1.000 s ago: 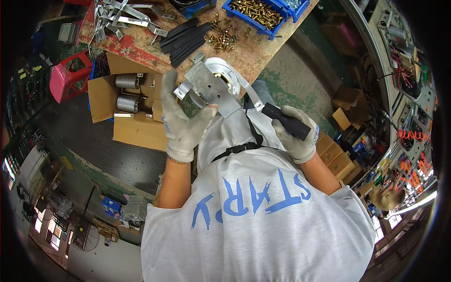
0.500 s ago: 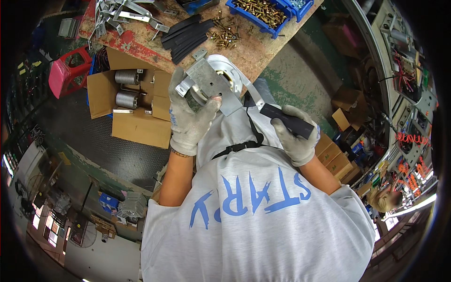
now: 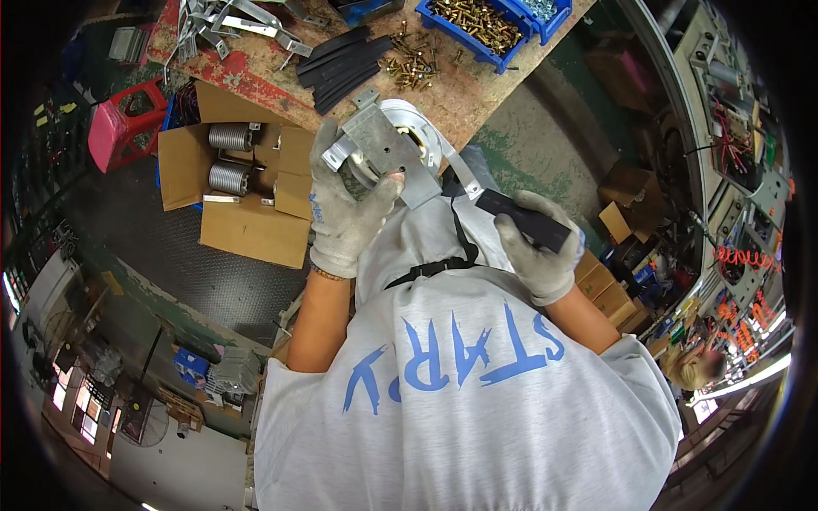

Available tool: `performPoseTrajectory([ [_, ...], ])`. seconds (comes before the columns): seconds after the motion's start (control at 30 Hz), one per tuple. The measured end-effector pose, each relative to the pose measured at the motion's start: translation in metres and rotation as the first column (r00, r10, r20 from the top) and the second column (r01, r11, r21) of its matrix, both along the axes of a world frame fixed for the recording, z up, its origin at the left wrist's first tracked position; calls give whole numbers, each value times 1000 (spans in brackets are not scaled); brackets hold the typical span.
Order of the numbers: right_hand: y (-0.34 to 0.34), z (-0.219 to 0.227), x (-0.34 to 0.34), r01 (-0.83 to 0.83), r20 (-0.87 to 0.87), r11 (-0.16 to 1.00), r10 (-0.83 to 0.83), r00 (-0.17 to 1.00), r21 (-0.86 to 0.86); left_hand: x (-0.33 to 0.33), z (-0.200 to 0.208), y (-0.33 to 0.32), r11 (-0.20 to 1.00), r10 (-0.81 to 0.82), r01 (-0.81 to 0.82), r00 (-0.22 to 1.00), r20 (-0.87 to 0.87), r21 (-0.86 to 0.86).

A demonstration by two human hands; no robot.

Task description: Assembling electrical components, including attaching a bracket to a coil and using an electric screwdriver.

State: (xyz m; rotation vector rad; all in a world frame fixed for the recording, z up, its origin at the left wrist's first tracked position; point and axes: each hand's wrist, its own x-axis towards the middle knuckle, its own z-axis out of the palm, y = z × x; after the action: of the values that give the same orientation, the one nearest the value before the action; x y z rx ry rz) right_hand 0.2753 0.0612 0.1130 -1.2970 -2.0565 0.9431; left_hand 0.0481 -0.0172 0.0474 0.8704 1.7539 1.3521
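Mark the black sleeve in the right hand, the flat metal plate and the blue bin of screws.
Black sleeve point(image 3: 523, 219): head view, its middle.
Flat metal plate point(image 3: 377, 136): head view, its broad face.
Blue bin point(image 3: 489, 58): head view, its near wall.

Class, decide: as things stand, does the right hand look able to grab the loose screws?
Probably not: the right hand holds the black tube, though the loose screws lie uncovered.
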Motion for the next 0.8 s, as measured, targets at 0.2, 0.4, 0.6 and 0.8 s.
performPoseTrajectory([
  [0.2,-3,-8,-6,28,43,986,-21,999,-167,0,-3,-2,998,54,-51,989,140,-25],
  [0.4,-3,-2,-3,133,2,971,-136,991,-200,-1,-1,-2,1000,11,-10,999,36,-22],
  [0.6,-3,-13,-8,88,54,972,-78,995,-220,1,0,-1,999,37,-33,990,135,-27],
  [0.8,-2,-12,-16,56,26,971,-51,998,-233,-1,3,0,999,14,-10,995,98,-37],
])
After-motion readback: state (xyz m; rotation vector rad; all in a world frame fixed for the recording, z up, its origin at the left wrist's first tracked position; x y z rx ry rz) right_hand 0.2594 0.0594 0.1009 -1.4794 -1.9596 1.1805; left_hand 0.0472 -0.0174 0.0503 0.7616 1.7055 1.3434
